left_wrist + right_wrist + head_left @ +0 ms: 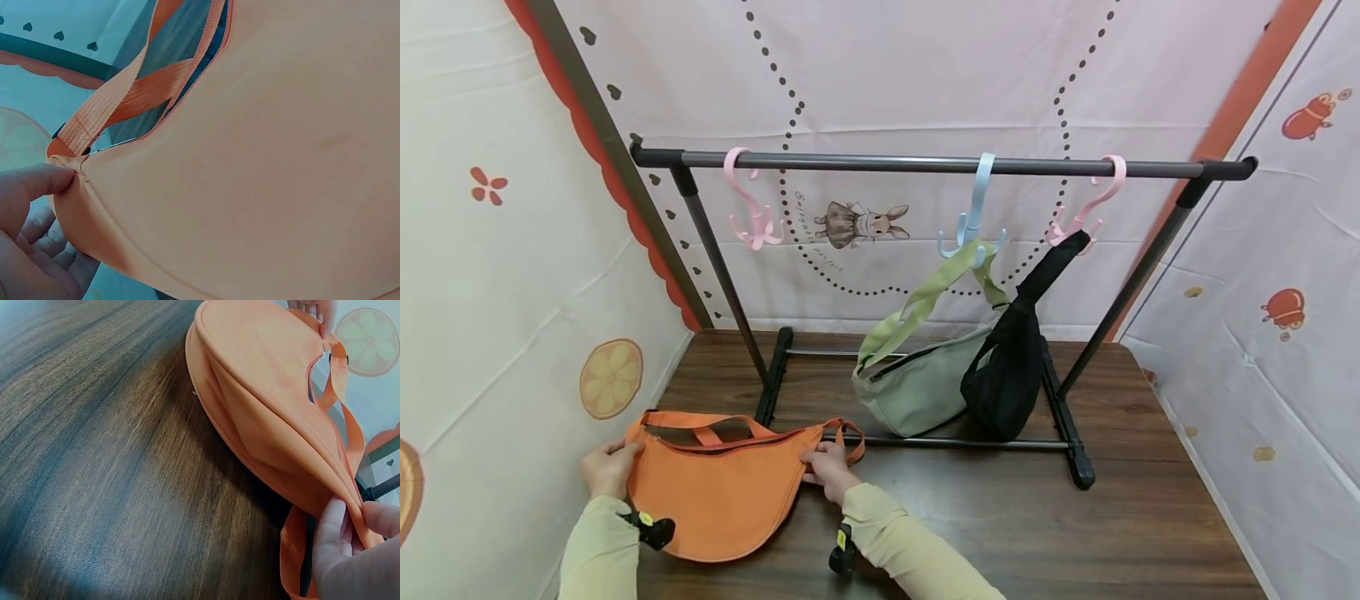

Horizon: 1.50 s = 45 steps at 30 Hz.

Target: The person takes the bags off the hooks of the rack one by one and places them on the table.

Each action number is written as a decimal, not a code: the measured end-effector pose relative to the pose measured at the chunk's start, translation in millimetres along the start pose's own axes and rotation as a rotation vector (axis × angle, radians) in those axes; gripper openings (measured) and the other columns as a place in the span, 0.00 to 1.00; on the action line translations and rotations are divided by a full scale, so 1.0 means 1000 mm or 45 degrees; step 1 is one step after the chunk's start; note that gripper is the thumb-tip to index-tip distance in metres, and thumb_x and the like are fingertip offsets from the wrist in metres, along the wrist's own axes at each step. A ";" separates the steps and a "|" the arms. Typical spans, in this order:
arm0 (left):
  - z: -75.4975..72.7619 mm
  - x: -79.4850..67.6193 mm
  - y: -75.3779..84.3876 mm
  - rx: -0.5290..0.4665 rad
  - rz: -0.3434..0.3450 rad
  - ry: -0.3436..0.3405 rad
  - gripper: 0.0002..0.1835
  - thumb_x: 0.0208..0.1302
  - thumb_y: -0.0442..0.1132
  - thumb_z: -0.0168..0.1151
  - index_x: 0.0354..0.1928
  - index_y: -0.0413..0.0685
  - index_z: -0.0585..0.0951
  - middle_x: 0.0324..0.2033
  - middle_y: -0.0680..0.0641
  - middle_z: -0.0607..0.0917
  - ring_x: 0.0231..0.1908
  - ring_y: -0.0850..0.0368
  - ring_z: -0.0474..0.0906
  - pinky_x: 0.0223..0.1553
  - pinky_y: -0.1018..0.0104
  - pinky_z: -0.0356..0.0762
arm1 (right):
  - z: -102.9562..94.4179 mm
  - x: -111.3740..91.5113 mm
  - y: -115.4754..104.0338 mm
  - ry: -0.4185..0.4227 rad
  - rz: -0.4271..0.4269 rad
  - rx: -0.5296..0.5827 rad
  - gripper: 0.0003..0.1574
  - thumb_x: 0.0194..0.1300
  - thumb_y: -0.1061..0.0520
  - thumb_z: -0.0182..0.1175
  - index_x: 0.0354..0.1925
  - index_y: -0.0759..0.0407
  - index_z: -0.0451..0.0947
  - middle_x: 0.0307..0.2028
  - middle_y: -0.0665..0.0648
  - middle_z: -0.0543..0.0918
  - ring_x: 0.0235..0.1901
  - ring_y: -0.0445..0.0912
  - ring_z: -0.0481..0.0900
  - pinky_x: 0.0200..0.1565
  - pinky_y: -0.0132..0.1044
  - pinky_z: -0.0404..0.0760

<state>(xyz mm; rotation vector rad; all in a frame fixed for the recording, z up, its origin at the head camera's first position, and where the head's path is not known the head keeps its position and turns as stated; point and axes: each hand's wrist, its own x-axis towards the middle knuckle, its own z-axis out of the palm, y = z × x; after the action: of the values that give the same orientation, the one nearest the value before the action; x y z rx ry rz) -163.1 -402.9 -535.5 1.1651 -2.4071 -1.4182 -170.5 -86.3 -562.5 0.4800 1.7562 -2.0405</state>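
Note:
An orange crescent-shaped shoulder bag point(722, 500) is held up by both hands at the front left of the table, its zipper along the upper edge. At its left top corner my left hand point(610, 471) pinches the fabric; the left wrist view shows the thumb point(53, 180) over the seam beside the strap's end. My right hand point(831, 468) grips the opposite corner, thumb and fingers on either side of the fabric in the right wrist view. The orange strap point(707, 421) loops loosely behind the zipper, and a loose strap end hangs by the right hand.
A black rack point(865, 163) stands behind. It carries a pink hook point(756, 217) at left, a blue hook point(976, 204) with a sage green bag point(925, 392), and another pink hook point(1101, 196) with a black bag point(1007, 383). Printed curtains surround the wooden table point(1150, 508).

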 end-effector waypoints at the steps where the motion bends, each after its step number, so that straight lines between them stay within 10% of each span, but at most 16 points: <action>1: 0.001 0.000 -0.001 -0.003 0.001 0.002 0.30 0.57 0.42 0.58 0.58 0.29 0.69 0.58 0.30 0.68 0.50 0.40 0.69 0.50 0.48 0.70 | 0.000 0.000 0.000 0.010 0.004 -0.010 0.03 0.57 0.67 0.57 0.29 0.63 0.73 0.26 0.52 0.73 0.23 0.39 0.75 0.29 0.33 0.82; 8: 0.004 -0.002 -0.004 0.022 -0.017 0.000 0.30 0.56 0.42 0.57 0.58 0.29 0.68 0.58 0.29 0.67 0.53 0.37 0.66 0.55 0.46 0.66 | 0.004 -0.003 0.000 0.093 0.003 -0.076 0.08 0.55 0.68 0.58 0.27 0.62 0.68 0.27 0.53 0.70 0.22 0.40 0.74 0.26 0.33 0.81; 24: -0.001 -0.009 -0.006 0.156 0.110 0.038 0.26 0.54 0.42 0.60 0.49 0.25 0.75 0.39 0.28 0.79 0.35 0.38 0.75 0.30 0.55 0.75 | 0.011 -0.008 -0.007 0.224 -0.010 -0.205 0.09 0.54 0.67 0.61 0.36 0.66 0.73 0.29 0.56 0.73 0.20 0.42 0.76 0.24 0.35 0.81; 36: -0.006 -0.011 -0.006 0.293 0.228 0.027 0.28 0.58 0.47 0.58 0.47 0.24 0.75 0.42 0.27 0.78 0.39 0.34 0.74 0.28 0.57 0.74 | -0.005 -0.033 -0.032 0.022 -0.087 -0.324 0.36 0.53 0.67 0.57 0.60 0.72 0.59 0.37 0.62 0.76 0.34 0.52 0.80 0.36 0.43 0.82; 45: 0.000 -0.034 0.035 0.334 0.416 -0.069 0.35 0.65 0.54 0.47 0.61 0.30 0.64 0.57 0.25 0.66 0.52 0.29 0.66 0.49 0.39 0.66 | -0.031 -0.062 -0.050 -0.203 -0.552 -0.833 0.35 0.60 0.59 0.55 0.65 0.62 0.59 0.56 0.63 0.71 0.51 0.53 0.72 0.42 0.41 0.75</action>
<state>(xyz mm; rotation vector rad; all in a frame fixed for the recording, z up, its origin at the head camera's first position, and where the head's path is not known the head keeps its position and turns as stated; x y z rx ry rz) -159.3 -371.1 -498.7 0.7326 -2.7266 -1.0740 -142.6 -44.0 -493.3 -0.2765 2.4115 -1.5310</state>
